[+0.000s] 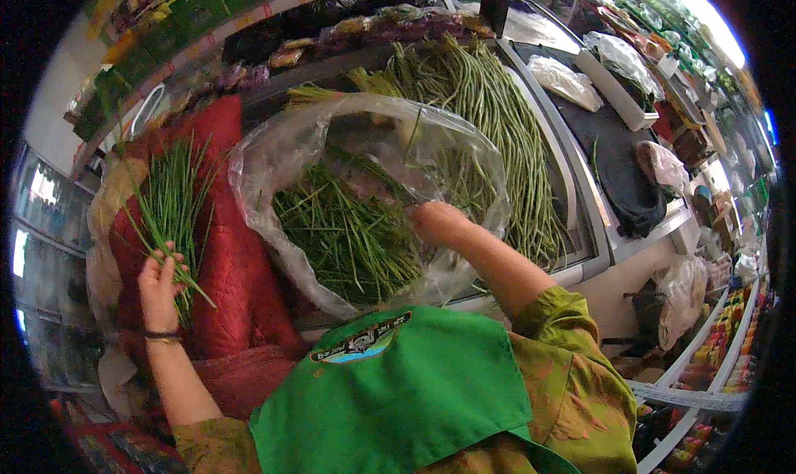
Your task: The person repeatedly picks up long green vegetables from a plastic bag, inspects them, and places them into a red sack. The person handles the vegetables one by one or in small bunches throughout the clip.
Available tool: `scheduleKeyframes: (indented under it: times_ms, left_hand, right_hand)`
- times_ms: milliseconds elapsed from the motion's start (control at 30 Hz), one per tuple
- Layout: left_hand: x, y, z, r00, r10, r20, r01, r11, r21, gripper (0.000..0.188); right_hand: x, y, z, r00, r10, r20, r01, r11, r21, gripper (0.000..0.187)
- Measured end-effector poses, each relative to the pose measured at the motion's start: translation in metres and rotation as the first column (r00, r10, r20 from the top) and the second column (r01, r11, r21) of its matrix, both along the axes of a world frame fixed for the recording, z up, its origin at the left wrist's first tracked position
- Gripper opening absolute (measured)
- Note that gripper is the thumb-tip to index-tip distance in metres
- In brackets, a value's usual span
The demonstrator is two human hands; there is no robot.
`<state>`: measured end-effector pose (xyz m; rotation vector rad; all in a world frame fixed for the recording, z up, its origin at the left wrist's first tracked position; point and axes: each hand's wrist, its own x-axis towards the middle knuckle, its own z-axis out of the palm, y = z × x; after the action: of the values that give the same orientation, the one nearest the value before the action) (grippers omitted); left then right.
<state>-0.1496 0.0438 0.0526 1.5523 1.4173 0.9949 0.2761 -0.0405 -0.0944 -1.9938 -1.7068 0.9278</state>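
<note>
My left fingers (168,267) clamp a few green stalks (197,289) near the left edge of the red cloth (228,267), where a straightened bunch (176,190) looks done, but a loose heap (352,238) seems left inside the clear bag (259,194), and I cannot tell what my right fingers (423,218) grip there.

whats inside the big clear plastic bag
A heap of long, thin green stalks shows inside the clear plastic bag, left of the right hand. Its top layer hides whatever lies beneath.
</note>
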Motion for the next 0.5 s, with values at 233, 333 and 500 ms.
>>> scheduleKeyframes:
  times_ms: [233, 333, 500]
  left_hand:
    - [-0.097, 0.051, -0.043, 0.839, 0.269, -0.474, -0.273, 0.960, 0.061, 0.045]
    - [-0.072, 0.041, -0.044, 0.748, 0.328, -0.578, -0.249, 0.945, 0.214, 0.047]
    - [-0.020, 0.021, -0.042, 0.745, 0.332, -0.578, 0.036, 0.846, 0.532, 0.041]
  right_hand:
    - [-0.007, 0.020, -0.025, 0.933, -0.173, 0.316, 0.164, 0.985, 0.056, 0.021]
    - [-0.005, 0.019, -0.013, 0.959, -0.071, 0.275, 0.100, 0.990, -0.096, 0.031]
    - [-0.006, 0.012, -0.018, 0.897, 0.266, 0.354, -0.158, 0.939, -0.304, 0.031]
